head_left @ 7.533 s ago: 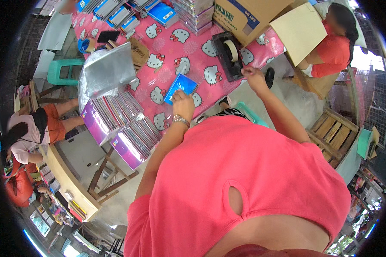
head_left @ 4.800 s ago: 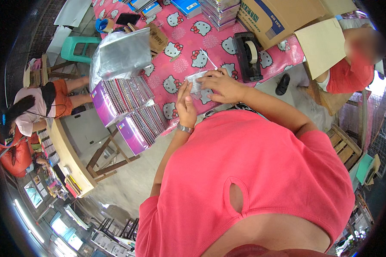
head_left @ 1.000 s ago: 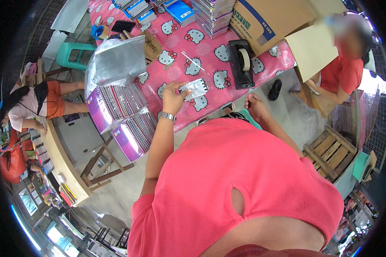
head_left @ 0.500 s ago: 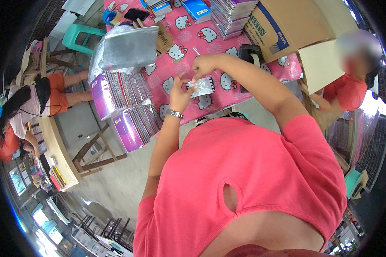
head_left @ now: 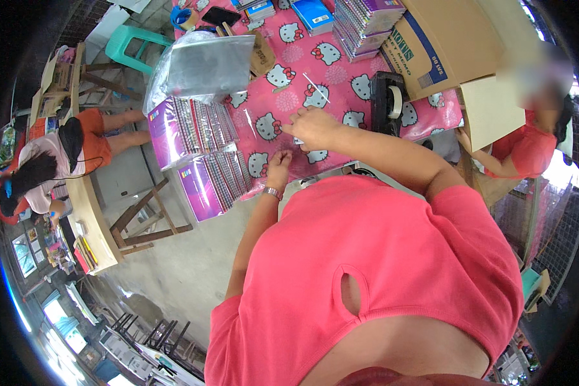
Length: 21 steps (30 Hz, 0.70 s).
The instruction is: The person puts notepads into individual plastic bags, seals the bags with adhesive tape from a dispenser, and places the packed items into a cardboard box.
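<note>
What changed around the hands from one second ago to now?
The right hand has moved left and forward over the table. The left hand has drawn back toward the near edge; the small notepad it held can't be made out now. The tape dispenser, cardboard box and stacked notebooks stayed put.

From the right hand [head_left: 312, 130], there is room at 12 o'clock over the pink tablecloth [head_left: 294, 53], with a thin white strip [head_left: 317, 88] on it. Book packs [head_left: 199, 130] block 9, plastic sheets [head_left: 212, 64] 10, a notebook pile [head_left: 367, 29] 1. The black tape holder [head_left: 382, 106] blocks 2 to 3, the left hand [head_left: 278, 171] 7.
</note>
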Motion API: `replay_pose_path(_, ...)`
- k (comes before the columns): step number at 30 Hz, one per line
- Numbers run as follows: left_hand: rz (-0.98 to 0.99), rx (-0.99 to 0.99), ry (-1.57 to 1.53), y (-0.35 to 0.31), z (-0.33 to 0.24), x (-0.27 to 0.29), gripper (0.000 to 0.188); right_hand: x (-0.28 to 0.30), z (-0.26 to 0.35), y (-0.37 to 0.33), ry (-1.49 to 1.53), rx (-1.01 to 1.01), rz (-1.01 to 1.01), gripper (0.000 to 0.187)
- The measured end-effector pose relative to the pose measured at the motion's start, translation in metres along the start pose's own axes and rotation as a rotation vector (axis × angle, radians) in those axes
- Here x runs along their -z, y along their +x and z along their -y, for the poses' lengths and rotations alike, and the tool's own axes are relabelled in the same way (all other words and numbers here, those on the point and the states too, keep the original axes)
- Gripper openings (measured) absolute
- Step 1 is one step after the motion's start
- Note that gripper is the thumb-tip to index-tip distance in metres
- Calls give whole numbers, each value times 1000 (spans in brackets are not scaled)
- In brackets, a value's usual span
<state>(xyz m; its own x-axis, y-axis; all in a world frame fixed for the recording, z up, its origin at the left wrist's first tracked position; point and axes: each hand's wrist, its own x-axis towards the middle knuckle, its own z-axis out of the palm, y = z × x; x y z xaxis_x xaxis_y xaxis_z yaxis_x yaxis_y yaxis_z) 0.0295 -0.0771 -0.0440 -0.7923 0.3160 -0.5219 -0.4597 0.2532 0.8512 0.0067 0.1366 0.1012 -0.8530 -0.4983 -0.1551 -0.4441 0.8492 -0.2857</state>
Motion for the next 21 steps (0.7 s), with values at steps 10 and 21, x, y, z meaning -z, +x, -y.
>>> replay_pose_path(10,252,-204,-128,-28,-87,-11,57,-32,-5,-59,581,-315,-217,84)
replay_pose_path(21,-280,-519,487,-32,-128,-24,27,-15,-15,-59,598,-366,-411,40)
